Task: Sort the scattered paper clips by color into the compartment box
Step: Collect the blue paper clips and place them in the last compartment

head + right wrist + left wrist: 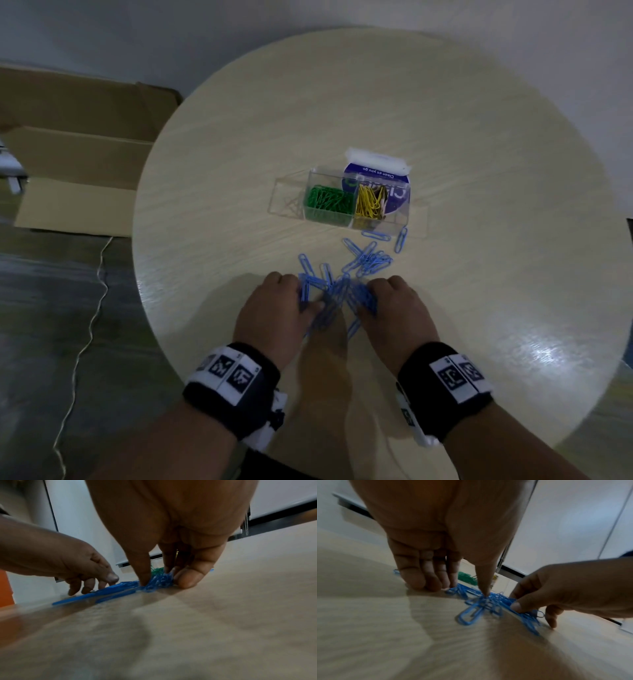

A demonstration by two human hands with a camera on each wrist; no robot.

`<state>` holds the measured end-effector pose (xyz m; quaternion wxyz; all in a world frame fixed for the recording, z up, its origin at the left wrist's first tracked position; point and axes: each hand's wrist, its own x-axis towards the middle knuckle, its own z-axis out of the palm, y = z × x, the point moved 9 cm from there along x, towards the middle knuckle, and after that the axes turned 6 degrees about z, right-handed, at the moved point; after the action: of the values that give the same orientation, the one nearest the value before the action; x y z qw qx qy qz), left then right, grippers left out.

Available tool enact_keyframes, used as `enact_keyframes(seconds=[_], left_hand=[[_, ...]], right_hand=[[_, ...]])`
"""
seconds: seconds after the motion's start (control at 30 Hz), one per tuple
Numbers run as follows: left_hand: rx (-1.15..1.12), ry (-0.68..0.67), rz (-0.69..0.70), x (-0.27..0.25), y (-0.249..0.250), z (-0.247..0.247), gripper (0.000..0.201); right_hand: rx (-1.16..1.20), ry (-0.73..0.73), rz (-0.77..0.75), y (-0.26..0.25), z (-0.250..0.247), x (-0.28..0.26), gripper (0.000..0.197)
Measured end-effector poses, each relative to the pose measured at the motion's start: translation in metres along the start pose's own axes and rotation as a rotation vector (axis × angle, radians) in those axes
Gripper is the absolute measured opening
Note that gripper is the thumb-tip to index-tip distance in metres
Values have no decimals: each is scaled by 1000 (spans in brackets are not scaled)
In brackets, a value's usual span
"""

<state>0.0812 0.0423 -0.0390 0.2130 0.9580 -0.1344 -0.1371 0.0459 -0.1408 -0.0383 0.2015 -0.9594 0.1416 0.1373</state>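
Note:
A heap of blue paper clips (337, 291) lies on the round table's near half. My left hand (303, 296) and right hand (364, 303) close in on it from either side with curled fingers. In the left wrist view my left hand (465, 588) has its thumb tip down on the blue clips (474, 613) and its fingertips at the heap's edge. In the right wrist view my right hand (158, 579) pinches a bunch of blue clips (111, 591) between thumb and fingers. The clear compartment box (287, 202) holds green clips (329, 202) and yellow clips (370, 204).
More loose blue clips (368, 258) lie between the heap and the box. A wipes packet (376, 164) sits behind the box on the pale wooden table (445, 137). An open cardboard box (78, 147) and a thin cable (92, 308) are on the floor at left.

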Motion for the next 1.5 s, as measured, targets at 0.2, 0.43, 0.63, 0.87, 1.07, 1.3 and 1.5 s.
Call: enact_keyframes(seconds=[0.2,0.43,0.63,0.87,1.07,1.3,1.5], left_hand=[[-49,-44,102,6,6,5,19],[117,-75,219,10,18,4,30],[313,-110,283,3,38,16,21],[308,-115,277,7,47,2,15],[-149,33,143,44,67,-36,7],[-239,189,206,118,121,-66,8],[-38,59,281,155,148,-34,19]], right_hand=[[30,-31,61,4,-4,-3,26],[-9,-63,30,3,-3,-2,27],[-18,-95,-64,8,-3,-1,16],[137,-19,-27,28,-24,-1,20],[356,57,85,55,-51,5,13],[436,122,165,84,-67,11,12],[472,174,196,101,-79,15,13]])
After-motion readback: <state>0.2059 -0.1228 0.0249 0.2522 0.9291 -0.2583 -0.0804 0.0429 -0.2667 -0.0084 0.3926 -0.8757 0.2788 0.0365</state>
